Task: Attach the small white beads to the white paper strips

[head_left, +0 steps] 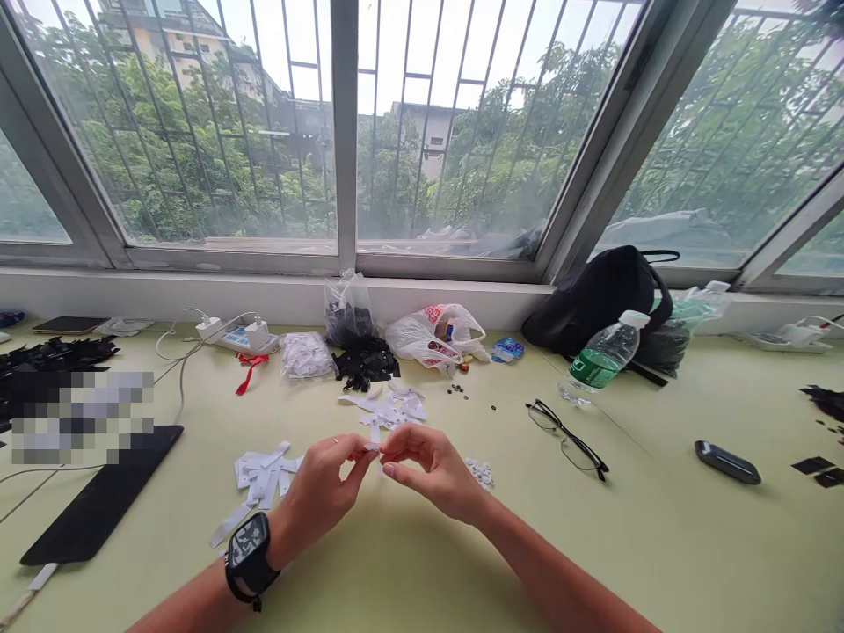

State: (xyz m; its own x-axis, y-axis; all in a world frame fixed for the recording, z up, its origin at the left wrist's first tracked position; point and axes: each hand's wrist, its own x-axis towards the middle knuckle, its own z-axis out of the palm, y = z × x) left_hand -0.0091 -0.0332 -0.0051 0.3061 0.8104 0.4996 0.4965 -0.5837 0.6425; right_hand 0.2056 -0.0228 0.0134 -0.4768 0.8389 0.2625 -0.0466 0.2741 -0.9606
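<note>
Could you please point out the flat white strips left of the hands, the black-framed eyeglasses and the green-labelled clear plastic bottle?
Pile of flat white strips (pixel 265 479), head view: its middle.
Black-framed eyeglasses (pixel 565 432), head view: the frame's middle.
Green-labelled clear plastic bottle (pixel 594 367), head view: the label.

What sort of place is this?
Probably a small workroom for handwork, though I can't be certain: there's a long table by barred windows, with piles of white strips and black pieces on it.
</note>
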